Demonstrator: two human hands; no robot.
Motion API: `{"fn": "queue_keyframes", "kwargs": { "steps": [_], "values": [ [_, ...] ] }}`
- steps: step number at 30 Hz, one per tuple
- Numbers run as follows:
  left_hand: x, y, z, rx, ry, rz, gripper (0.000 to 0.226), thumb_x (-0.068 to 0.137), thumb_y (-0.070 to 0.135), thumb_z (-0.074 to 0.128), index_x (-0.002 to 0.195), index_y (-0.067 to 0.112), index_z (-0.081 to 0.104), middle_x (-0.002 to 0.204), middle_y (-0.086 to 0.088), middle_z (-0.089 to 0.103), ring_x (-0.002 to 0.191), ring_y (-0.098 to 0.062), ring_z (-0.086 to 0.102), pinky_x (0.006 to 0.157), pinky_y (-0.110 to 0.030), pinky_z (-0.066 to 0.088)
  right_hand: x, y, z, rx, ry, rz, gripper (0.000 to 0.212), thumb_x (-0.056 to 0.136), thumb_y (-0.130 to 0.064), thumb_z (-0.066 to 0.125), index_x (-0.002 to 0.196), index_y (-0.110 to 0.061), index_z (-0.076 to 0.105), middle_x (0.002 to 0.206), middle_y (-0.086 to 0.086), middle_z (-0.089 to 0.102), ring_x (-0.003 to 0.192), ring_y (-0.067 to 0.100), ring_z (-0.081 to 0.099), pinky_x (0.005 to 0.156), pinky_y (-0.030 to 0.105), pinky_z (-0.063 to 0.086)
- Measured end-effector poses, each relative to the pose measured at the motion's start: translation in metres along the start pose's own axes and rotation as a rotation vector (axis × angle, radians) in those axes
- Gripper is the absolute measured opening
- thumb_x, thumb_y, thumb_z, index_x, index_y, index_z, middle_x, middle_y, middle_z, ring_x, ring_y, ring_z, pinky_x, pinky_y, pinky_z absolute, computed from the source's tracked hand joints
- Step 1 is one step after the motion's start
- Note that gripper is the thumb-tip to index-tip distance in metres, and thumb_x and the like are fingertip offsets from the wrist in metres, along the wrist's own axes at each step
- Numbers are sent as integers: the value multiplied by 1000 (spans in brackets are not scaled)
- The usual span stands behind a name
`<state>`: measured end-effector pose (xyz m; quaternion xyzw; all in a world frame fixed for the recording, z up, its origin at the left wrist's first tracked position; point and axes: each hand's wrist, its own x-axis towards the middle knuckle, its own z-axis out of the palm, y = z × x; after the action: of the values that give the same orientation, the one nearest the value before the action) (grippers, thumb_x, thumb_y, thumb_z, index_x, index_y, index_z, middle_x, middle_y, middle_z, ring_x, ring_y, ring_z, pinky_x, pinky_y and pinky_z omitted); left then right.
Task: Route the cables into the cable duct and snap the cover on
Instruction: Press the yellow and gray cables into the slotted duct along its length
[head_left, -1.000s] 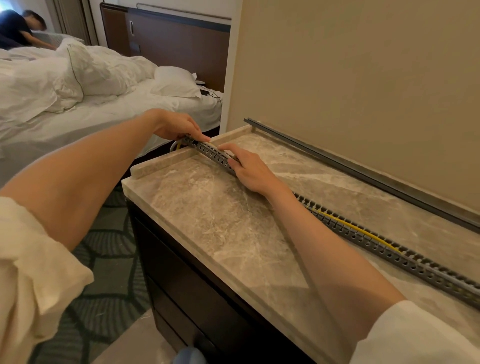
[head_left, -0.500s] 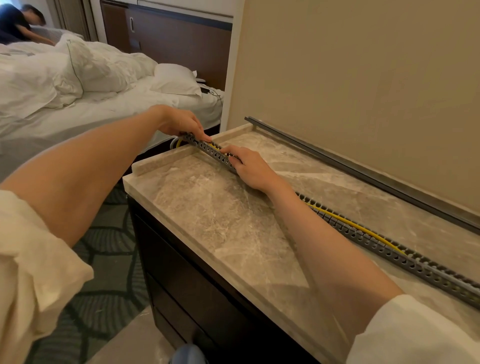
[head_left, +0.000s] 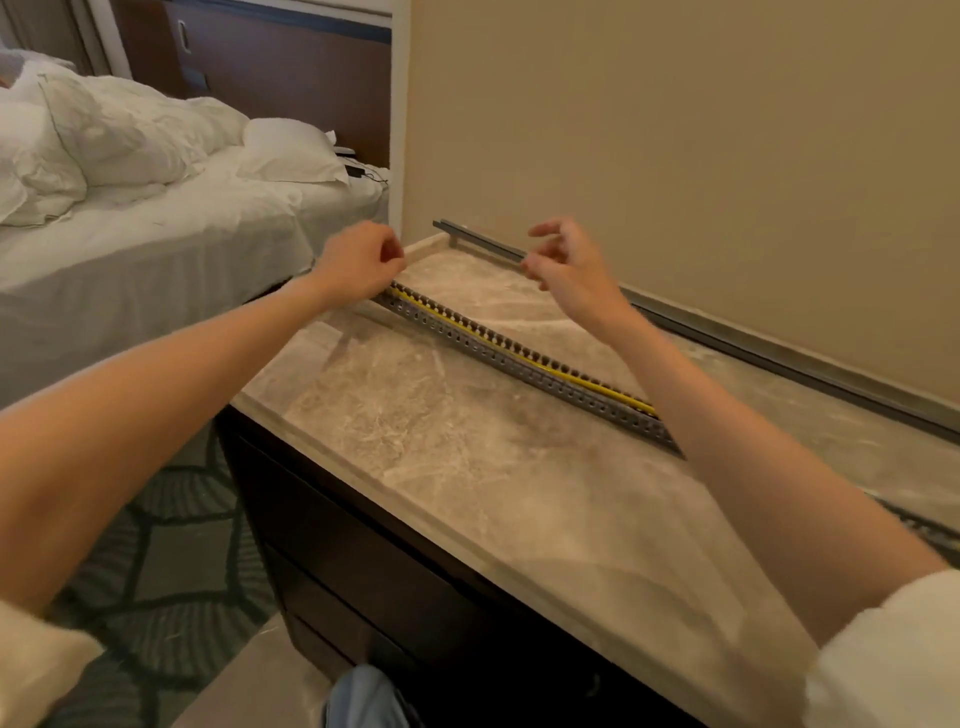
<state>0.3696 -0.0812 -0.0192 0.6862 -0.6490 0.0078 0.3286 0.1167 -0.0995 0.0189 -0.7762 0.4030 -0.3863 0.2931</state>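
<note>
A grey slotted cable duct (head_left: 498, 356) lies diagonally on the marble top (head_left: 467, 467), with a yellow cable (head_left: 587, 383) running inside it. The long grey cover (head_left: 753, 353) lies along the foot of the wall behind. My left hand (head_left: 358, 260) hovers above the duct's far end, fingers curled in with nothing in them. My right hand (head_left: 566, 260) is lifted off the duct, fingers apart and loosely bent, just in front of the cover's far end. My right forearm hides part of the duct.
A dark wooden cabinet (head_left: 363, 545) carries the marble top, which has a raised lip at its far end. A bed with white linen (head_left: 156, 208) stands to the left. The beige wall (head_left: 675, 156) rises right behind the cover. Patterned carpet lies below.
Both hands have let go of the duct's far end and risen above it. The right hand has moved toward the cover at the wall. The view has shifted.
</note>
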Motion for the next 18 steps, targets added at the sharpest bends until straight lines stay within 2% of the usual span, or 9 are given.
{"fn": "queue_keyframes", "kwargs": {
  "steps": [2, 5, 9, 11, 13, 15, 18],
  "values": [
    [-5, 16, 10, 15, -32, 79, 16, 89, 23, 58, 95, 10, 66, 94, -8, 65, 88, -25, 59, 81, -39, 48, -17, 17, -34, -128, -23, 43, 23, 92, -6, 52, 115, -5, 53, 97, 9, 57, 90, 20, 54, 81, 37, 47],
    [-8, 55, 26, -32, -81, 211, 14, 87, 19, 60, 92, 8, 66, 93, -13, 68, 89, -28, 61, 81, -42, 50, -54, 44, -84, -314, -25, 106, 19, 93, -5, 51, 110, -4, 59, 101, 8, 60, 93, 20, 55, 83, 36, 47],
    [-10, 119, 52, -83, -158, 351, 12, 87, 20, 61, 90, 9, 66, 90, -9, 69, 84, -24, 61, 73, -32, 47, -107, 70, -141, -526, 14, 114, 17, 92, -9, 53, 105, -5, 63, 105, 14, 64, 93, 23, 58, 85, 36, 47],
    [-15, 151, 67, -127, -188, 402, 13, 87, 20, 61, 92, 9, 66, 92, -7, 68, 82, -18, 59, 72, -28, 43, -132, 77, -161, -579, 15, 105, 15, 92, -11, 54, 103, -7, 63, 103, 12, 63, 93, 23, 58, 84, 36, 47],
    [-22, 182, 82, -155, -219, 452, 13, 88, 21, 60, 94, 11, 66, 93, -5, 67, 83, -15, 57, 72, -25, 41, -155, 81, -178, -607, 22, 85, 12, 91, -12, 55, 100, -9, 64, 99, 9, 61, 90, 20, 57, 78, 30, 44],
    [-27, 211, 95, -144, -284, 503, 14, 89, 22, 60, 96, 11, 66, 94, -4, 67, 85, -16, 59, 72, -25, 41, -176, 86, -196, -649, 28, 72, 11, 91, -12, 55, 98, -10, 64, 98, 7, 59, 87, 18, 56, 74, 26, 41],
    [-30, 249, 112, -97, -366, 569, 16, 88, 21, 61, 96, 9, 67, 97, -9, 69, 90, -22, 63, 75, -27, 46, -203, 93, -222, -710, 30, 79, 12, 92, -12, 55, 100, -10, 63, 98, 6, 57, 86, 18, 56, 75, 28, 45]
  ]
}}
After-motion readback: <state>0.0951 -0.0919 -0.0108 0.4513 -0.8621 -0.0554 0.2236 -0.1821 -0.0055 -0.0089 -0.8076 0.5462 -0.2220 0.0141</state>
